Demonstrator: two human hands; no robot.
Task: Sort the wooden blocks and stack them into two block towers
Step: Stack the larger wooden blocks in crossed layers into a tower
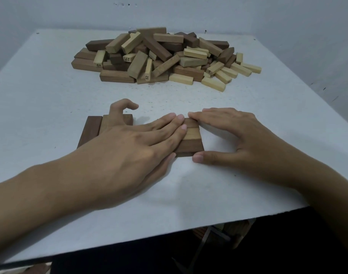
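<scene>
A heap of dark and pale wooden blocks (pixel 163 56) lies at the far middle of the white table (pixel 50 107). Near me, a flat row of three blocks (pixel 192 138), dark, pale, dark, lies side by side. My left hand (pixel 129 147) rests flat on its left part with fingers straight. My right hand (pixel 230 135) brackets its right end, fingertips at the far edge and thumb at the near edge. Left of it, a second flat row of dark blocks (pixel 91 129) lies partly hidden under my left hand.
The table's near edge (pixel 169 230) runs diagonally below my forearms. The wall (pixel 189 14) stands right behind the heap. More wooden pieces (pixel 228 230) show dimly below the table edge.
</scene>
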